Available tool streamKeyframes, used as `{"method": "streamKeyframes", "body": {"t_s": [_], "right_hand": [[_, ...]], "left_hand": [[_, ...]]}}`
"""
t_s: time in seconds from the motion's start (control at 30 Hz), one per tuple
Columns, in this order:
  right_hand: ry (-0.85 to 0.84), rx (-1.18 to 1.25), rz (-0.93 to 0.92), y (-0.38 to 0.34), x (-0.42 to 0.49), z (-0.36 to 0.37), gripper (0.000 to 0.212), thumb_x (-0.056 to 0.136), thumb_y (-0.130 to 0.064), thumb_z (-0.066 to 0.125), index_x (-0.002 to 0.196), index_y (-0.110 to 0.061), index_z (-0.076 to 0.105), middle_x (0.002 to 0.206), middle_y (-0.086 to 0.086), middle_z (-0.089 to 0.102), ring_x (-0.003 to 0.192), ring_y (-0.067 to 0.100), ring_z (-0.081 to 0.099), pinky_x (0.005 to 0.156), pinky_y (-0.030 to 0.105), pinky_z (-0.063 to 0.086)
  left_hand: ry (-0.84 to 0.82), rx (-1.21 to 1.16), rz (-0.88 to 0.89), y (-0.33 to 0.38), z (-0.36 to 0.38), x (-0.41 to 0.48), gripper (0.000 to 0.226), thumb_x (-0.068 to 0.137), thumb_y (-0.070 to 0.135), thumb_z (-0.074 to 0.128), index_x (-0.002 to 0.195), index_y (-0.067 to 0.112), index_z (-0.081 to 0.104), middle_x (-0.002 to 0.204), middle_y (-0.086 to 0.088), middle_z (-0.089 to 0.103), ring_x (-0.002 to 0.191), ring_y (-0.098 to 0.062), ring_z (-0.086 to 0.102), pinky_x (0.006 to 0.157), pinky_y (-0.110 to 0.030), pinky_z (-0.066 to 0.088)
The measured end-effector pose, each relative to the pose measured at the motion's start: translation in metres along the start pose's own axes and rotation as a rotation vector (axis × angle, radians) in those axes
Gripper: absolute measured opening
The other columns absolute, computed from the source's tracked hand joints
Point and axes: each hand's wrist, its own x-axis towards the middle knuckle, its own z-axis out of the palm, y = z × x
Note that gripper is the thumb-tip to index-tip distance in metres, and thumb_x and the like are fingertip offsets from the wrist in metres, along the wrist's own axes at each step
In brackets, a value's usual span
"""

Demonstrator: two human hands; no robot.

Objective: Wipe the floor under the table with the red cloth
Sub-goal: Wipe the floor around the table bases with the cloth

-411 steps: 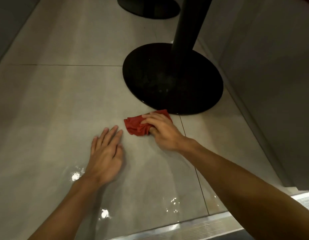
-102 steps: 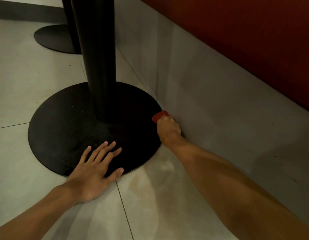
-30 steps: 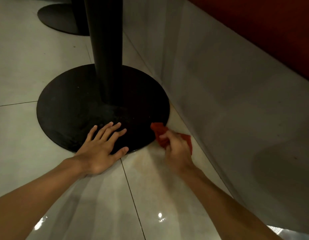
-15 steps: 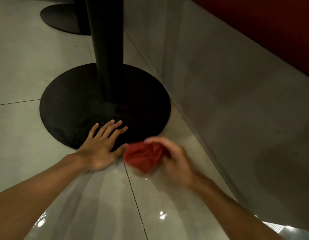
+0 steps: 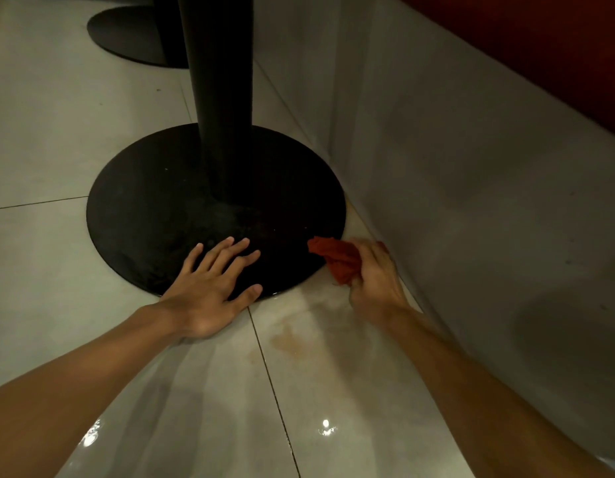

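Observation:
The red cloth [image 5: 337,258] is bunched up at the right rim of the round black table base [image 5: 154,208], on the narrow strip of floor beside the wall. My right hand [image 5: 376,279] is closed around it. My left hand [image 5: 213,288] lies flat with fingers spread, its fingers on the front edge of the base and its palm on the glossy grey floor tile [image 5: 333,367]. A black table column [image 5: 223,98] rises from the base. A faint brownish smear [image 5: 292,339] shows on the tile between my two arms.
A grey wall panel [image 5: 471,167] runs close along the right, with a dark red surface [image 5: 540,46] above it. A second black table base [image 5: 133,32] stands further back. Tile joints cross the floor to the left and between my arms.
My right hand has swept the cloth from next to my left hand back to the right, into the gap between base and wall. My left hand has stayed on the base's edge.

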Motion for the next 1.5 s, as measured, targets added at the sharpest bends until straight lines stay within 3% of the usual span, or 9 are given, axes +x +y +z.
{"method": "streamKeyframes", "body": {"t_s": [0.17, 0.27, 0.37, 0.6, 0.73, 0.8, 0.97, 1.2, 1.5], "right_hand": [[0.031, -0.207, 0.173, -0.019, -0.017, 0.014, 0.062, 0.086, -0.025, 0.057, 0.144, -0.039, 0.039, 0.14, 0.009, 0.03, 0.125, 0.033, 0.028, 0.107, 0.044, 0.034], [-0.09, -0.197, 0.093, -0.022, -0.026, 0.014, 0.062, 0.091, -0.026, 0.053, 0.148, -0.035, 0.031, 0.149, 0.011, 0.029, 0.137, 0.035, 0.023, 0.114, 0.047, 0.027], [-0.15, -0.16, -0.051, -0.029, -0.042, 0.014, 0.062, 0.094, -0.019, 0.05, 0.15, -0.029, 0.027, 0.158, 0.009, 0.02, 0.148, 0.031, 0.008, 0.121, 0.04, -0.001], [-0.211, 0.028, -0.247, -0.072, -0.088, 0.028, 0.065, 0.085, -0.022, 0.055, 0.146, -0.032, 0.036, 0.157, 0.006, 0.022, 0.149, 0.026, 0.004, 0.118, 0.033, -0.014], [-0.243, 0.137, -0.276, -0.057, -0.076, 0.014, 0.052, 0.08, -0.015, 0.058, 0.131, -0.027, 0.059, 0.146, 0.007, 0.042, 0.139, 0.028, 0.032, 0.121, 0.038, 0.014], [-0.258, 0.181, -0.216, -0.033, -0.059, 0.002, 0.041, 0.086, -0.021, 0.055, 0.125, -0.027, 0.063, 0.143, 0.001, 0.045, 0.135, 0.02, 0.038, 0.114, 0.027, 0.028], [-0.199, -0.006, -0.115, 0.024, 0.014, -0.016, 0.045, 0.082, 0.0, 0.059, 0.124, -0.016, 0.065, 0.14, 0.009, 0.05, 0.135, 0.026, 0.041, 0.117, 0.032, 0.024], [-0.063, 0.034, -0.008, 0.002, -0.009, 0.007, 0.049, 0.077, -0.005, 0.057, 0.123, -0.021, 0.063, 0.136, 0.003, 0.049, 0.126, 0.029, 0.043, 0.108, 0.033, 0.035], [-0.154, -0.002, -0.21, -0.089, -0.093, 0.034, 0.06, 0.073, -0.023, 0.058, 0.131, -0.036, 0.051, 0.138, 0.003, 0.044, 0.129, 0.027, 0.032, 0.111, 0.044, 0.03]], "left_hand": [[-0.001, 0.01, -0.009, 0.001, 0.0, 0.0, 0.065, 0.088, 0.069, 0.002, 0.148, 0.043, -0.001, 0.156, 0.02, -0.012, 0.139, 0.002, -0.027, 0.116, -0.04, -0.016], [0.002, -0.019, -0.01, 0.001, 0.0, 0.0, 0.063, 0.089, 0.066, -0.002, 0.147, 0.044, 0.0, 0.156, 0.021, -0.011, 0.138, 0.004, -0.026, 0.116, -0.039, -0.016], [0.011, -0.058, -0.008, 0.001, 0.001, 0.001, 0.062, 0.089, 0.064, -0.006, 0.147, 0.045, 0.002, 0.157, 0.022, -0.009, 0.138, 0.005, -0.025, 0.117, -0.04, -0.015], [0.02, -0.017, 0.005, -0.001, 0.003, 0.0, 0.058, 0.091, 0.058, 0.002, 0.148, 0.044, 0.004, 0.158, 0.02, -0.006, 0.14, 0.003, -0.022, 0.115, -0.036, -0.018], [0.012, -0.033, 0.014, -0.003, 0.002, 0.0, 0.056, 0.093, 0.058, 0.005, 0.148, 0.045, 0.004, 0.158, 0.02, -0.005, 0.14, 0.004, -0.021, 0.114, -0.034, -0.018], [0.009, -0.026, 0.01, -0.002, 0.002, 0.001, 0.057, 0.092, 0.058, 0.006, 0.148, 0.045, 0.004, 0.158, 0.02, -0.005, 0.14, 0.004, -0.02, 0.115, -0.035, -0.017], [-0.001, -0.01, 0.009, 0.0, 0.001, 0.001, 0.06, 0.091, 0.058, 0.004, 0.149, 0.042, 0.004, 0.158, 0.018, -0.007, 0.142, 0.001, -0.02, 0.117, -0.039, -0.014], [0.005, -0.017, 0.017, -0.003, 0.002, 0.001, 0.058, 0.092, 0.058, 0.005, 0.148, 0.043, 0.004, 0.158, 0.018, -0.007, 0.141, 0.001, -0.021, 0.117, -0.04, -0.014], [-0.006, -0.023, 0.013, -0.007, 0.005, 0.003, 0.057, 0.092, 0.059, 0.004, 0.147, 0.045, 0.002, 0.157, 0.021, -0.008, 0.139, 0.005, -0.023, 0.116, -0.037, -0.016]]}}
